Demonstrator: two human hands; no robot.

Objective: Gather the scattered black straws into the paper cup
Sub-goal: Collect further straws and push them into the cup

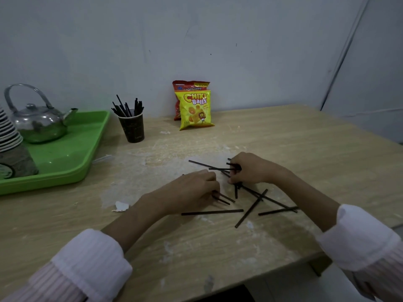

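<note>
At the far left of my frame I see a green tray (72,153) carrying a metal kettle (39,123) and a stack of cups (8,131) cut off by the edge. Just right of the tray the paper cup (133,127) stands upright on the wooden table (305,149). It is dark brown, and a bunch of black straws (127,107) fans out of its mouth. Further right, at the top centre against the wall, a yellow snack bag (195,110) leans in front of a red one.

Below centre, the left hand (192,190) lies knuckles up with fingers curled, gripping two thin straws whose ends poke out toward the lower right. Just beside it, the right hand (248,168) has its fingers curled round several more, their ends sticking out to the left. The loose straws (212,212) are thin, straight, matte black sticks. They lie crossed over one another on the tabletop below and to the right of both hands, well apart from the cup
</note>
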